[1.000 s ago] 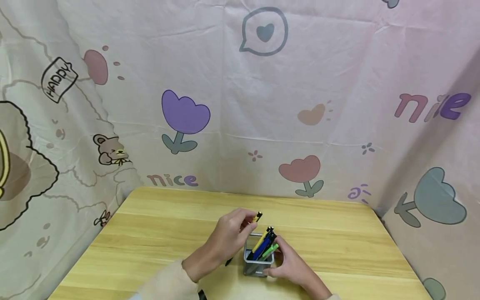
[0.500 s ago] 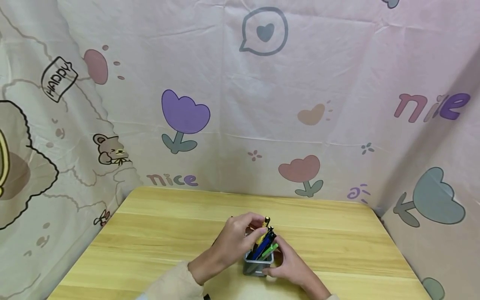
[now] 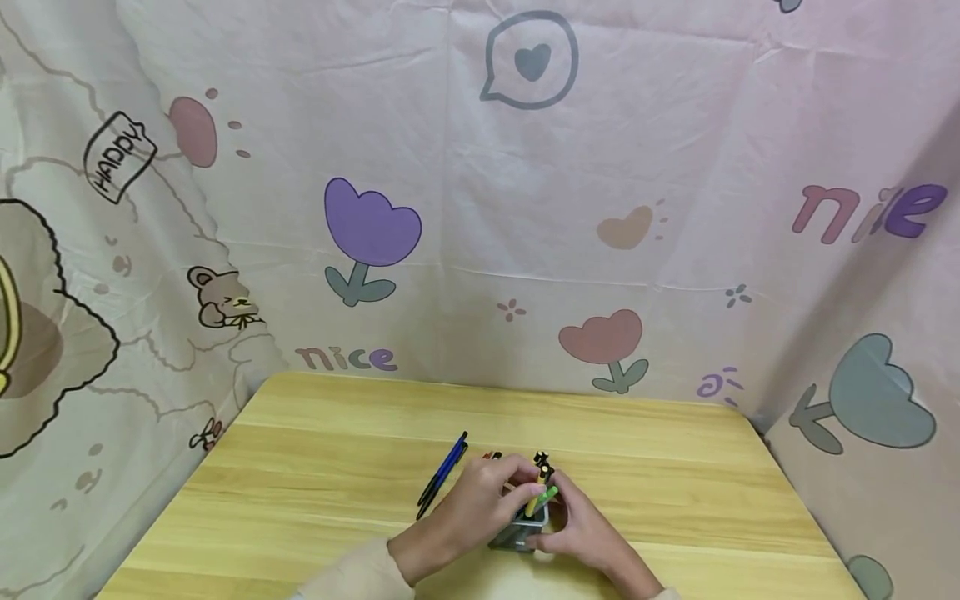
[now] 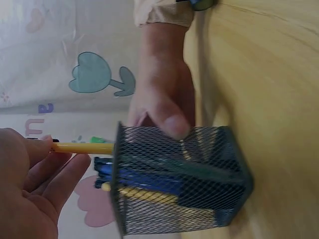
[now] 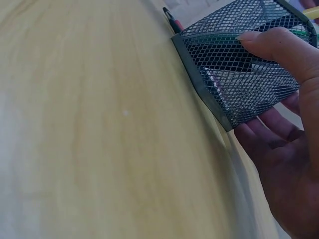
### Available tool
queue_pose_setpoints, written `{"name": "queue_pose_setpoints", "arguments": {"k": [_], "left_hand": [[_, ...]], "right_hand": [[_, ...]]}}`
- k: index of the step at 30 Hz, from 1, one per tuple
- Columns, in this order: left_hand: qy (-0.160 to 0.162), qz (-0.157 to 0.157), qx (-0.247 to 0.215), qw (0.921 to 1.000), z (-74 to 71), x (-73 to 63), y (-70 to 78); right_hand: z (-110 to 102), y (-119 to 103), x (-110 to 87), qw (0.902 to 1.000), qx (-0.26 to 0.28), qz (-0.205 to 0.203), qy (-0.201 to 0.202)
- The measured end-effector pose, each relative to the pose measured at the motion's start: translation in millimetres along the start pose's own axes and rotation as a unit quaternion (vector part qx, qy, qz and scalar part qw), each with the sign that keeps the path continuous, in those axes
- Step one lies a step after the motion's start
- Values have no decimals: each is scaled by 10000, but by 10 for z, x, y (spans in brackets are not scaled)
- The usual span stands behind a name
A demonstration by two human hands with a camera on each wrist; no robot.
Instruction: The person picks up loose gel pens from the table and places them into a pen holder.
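Observation:
My left hand (image 3: 483, 504) pinches a yellow pen (image 4: 82, 148) near its end between thumb and fingertips. The pen's lower part passes the rim of a dark wire-mesh pen holder (image 4: 149, 172). Inside the mesh, blue pens (image 4: 149, 180), another yellow pen (image 4: 144, 194) and a green one (image 3: 551, 493) lean together. My right hand (image 3: 581, 529) grips the holder from its right side, thumb (image 5: 279, 45) on one mesh wall and fingers on another. In the head view my left hand hides much of the holder's opening.
On the wooden table (image 3: 322, 467), a blue pen (image 3: 447, 462) and a black pen (image 3: 431, 496) lie side by side left of my left hand. Behind that hand, a red and black pen (image 5: 173, 21) also lies out. A patterned cloth (image 3: 450, 167) hangs around the table.
My left hand has moved right and down with the yellow pen, from beyond the holder's left side into its opening. The pens at left have come into view. My right hand keeps its place.

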State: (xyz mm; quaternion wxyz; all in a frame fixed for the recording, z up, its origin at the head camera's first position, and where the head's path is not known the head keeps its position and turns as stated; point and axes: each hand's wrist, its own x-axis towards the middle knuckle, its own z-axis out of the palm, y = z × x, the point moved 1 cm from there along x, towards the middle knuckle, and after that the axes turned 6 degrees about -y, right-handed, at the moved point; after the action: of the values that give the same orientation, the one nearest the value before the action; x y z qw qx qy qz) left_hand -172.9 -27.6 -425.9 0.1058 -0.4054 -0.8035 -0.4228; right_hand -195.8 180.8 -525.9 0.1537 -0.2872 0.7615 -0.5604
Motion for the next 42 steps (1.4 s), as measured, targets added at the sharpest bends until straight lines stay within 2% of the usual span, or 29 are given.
{"name": "queue_pose_setpoints", "arguments": {"k": [4, 11, 16, 22, 27, 32, 38, 42], "left_hand": [[-30, -61, 282, 9996, 54, -38, -43], [15, 172, 479, 9987, 131, -57, -129], [-67, 20, 643, 9979, 156, -49, -157], [-361, -219, 858, 9954, 149, -20, -156], [-565, -327, 956, 9933, 162, -11, -156], [-621, -394, 980, 9925, 180, -26, -159], [-647, -456, 686, 9945, 131, -29, -149], [-392, -360, 595, 9968, 43, -20, -167]], "right_hand": [[3, -4, 8, 10000, -11, 39, -32], [4, -10, 15, 10000, -83, -2, -11], [-4, -22, 24, 9999, -72, -115, -6], [-19, -36, 9, 9981, -530, 225, 238], [-16, -31, 3, 9974, -593, 315, 267], [-10, -17, -2, 9970, -566, 454, 273], [-4, 6, -15, 9978, -485, 389, 226], [1, 20, -12, 9997, -126, 187, 101]]}}
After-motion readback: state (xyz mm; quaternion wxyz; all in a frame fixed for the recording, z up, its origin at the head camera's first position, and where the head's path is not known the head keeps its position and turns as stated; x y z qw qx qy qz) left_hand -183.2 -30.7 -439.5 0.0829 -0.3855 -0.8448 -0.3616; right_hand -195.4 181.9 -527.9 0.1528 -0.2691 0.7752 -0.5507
